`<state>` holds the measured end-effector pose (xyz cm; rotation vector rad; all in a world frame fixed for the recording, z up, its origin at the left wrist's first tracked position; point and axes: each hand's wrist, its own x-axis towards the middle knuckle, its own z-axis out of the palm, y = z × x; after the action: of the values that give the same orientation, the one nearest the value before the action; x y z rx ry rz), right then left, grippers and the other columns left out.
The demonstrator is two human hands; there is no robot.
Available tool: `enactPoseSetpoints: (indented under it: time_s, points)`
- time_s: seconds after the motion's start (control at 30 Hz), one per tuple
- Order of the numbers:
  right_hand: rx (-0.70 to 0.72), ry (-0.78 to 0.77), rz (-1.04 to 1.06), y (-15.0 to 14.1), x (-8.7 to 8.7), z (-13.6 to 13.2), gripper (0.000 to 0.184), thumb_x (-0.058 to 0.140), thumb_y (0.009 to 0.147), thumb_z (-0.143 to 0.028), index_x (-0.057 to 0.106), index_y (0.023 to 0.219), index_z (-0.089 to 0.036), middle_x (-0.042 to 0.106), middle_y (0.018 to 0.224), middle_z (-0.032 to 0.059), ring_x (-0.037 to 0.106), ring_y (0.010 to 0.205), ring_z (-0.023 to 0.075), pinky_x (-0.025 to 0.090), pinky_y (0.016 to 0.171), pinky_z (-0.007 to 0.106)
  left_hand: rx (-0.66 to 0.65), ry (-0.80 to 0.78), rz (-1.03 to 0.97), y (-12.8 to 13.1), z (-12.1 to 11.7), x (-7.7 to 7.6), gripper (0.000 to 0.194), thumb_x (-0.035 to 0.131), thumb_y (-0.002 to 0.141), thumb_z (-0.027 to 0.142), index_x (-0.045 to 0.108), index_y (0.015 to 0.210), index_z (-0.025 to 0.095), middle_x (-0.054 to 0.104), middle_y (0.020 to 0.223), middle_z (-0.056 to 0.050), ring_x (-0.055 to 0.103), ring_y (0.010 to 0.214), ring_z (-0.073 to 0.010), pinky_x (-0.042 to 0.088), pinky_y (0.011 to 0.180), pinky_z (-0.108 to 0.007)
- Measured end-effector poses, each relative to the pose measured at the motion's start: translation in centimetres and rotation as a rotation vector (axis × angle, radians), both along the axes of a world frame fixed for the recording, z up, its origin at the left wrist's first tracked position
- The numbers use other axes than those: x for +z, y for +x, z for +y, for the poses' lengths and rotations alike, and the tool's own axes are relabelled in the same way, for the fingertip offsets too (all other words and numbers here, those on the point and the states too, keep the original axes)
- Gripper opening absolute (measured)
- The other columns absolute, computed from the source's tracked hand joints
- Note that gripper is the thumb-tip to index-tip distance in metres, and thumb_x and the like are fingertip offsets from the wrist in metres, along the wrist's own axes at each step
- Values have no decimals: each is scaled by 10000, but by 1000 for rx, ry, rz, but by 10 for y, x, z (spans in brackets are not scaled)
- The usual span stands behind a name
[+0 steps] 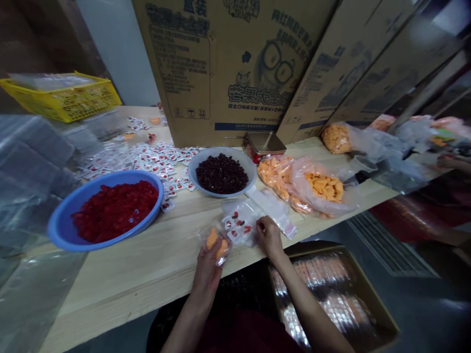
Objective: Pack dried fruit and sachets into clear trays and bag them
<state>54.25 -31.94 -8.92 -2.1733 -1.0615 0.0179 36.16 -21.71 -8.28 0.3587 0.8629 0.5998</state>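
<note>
My left hand [209, 262] is closed around a clear plastic pack [225, 252] with orange pieces inside, just above the table's front edge. To its right, my right hand [270, 235] pinches the side of a clear plastic bag [250, 239] lying flat. Several small white sachets [234, 234] and a few red and dark pieces show on or in that bag; I cannot tell which. Behind it lies a stack of flat clear bags [274, 211]. A pale bowl [250, 184] of dark dried pieces [222, 174] stands beyond my hands.
At left, a blue basin [61, 235] holds red pieces [117, 211]. Sachets [147, 159] are heaped behind it, near a yellow basket [88, 100]. Bags of orange pieces [326, 189] and a tin [265, 143] sit at right. Cartons [221, 63] line the back; a box of packs [382, 314] stands below.
</note>
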Motion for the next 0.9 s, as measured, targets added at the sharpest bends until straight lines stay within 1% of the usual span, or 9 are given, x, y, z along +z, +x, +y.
enactPoseSetpoints:
  time_s: [0.13,0.27,0.37,0.43,0.53,0.63,0.77,0.83,0.9]
  points:
    - [-21,39,39,-12,1,-11,136,472,809,-125,581,782,-202,580,758,21,546,703,167,399,666,276,-6,3,32,2,-1,-1,347,804,712,120,673,1027,179,739,1028,-77,709,986,-235,577,834,-283]
    - [-37,80,89,-26,1,-13,128,490,824,-157,577,745,-206,576,701,-2,536,631,140,396,605,249,-17,-18,29,1,-1,1,347,800,706,114,675,1021,188,746,1036,-64,696,1040,-251,582,852,-301]
    - [-114,120,103,-28,-3,-13,120,476,857,-188,569,784,-203,545,676,-12,506,594,138,389,582,253,-21,-24,23,-1,-2,3,325,793,712,129,684,1012,189,753,1020,-68,688,1060,-268,579,868,-323]
    - [-154,142,98,-24,-5,-14,109,471,869,-205,572,829,-199,547,715,-1,506,624,149,397,608,268,-16,-22,8,-1,-3,4,301,783,721,140,690,1002,188,753,1018,-74,689,1058,-272,571,886,-334]
    - [-139,152,92,-18,-4,-15,96,492,862,-221,574,816,-202,566,771,20,523,688,166,415,663,289,3,-48,8,2,-3,6,296,786,716,142,689,994,175,753,997,-75,702,1016,-260,562,890,-329]
    - [-131,161,97,-18,0,-16,99,498,860,-221,573,796,-207,568,743,17,524,679,169,419,668,294,35,-60,27,5,-3,7,320,798,703,133,679,998,162,752,974,-71,707,976,-243,559,869,-314]
    - [-157,198,124,-28,2,-13,117,499,873,-236,571,784,-211,584,734,15,543,680,166,434,676,288,45,8,11,8,-7,5,359,819,692,155,655,1011,168,740,984,-67,700,975,-219,549,864,-292]
    - [-156,210,185,-34,0,-10,115,499,875,-247,566,789,-213,592,734,12,549,674,162,437,664,278,56,39,-3,9,-10,4,403,832,684,172,638,1037,173,729,975,-62,696,968,-210,549,862,-290]
    - [-137,199,251,-37,-3,-7,101,501,872,-254,557,796,-217,576,700,-3,531,627,153,427,620,267,78,59,-12,10,-13,4,475,843,677,193,615,1093,179,716,985,-65,691,969,-209,552,865,-303]
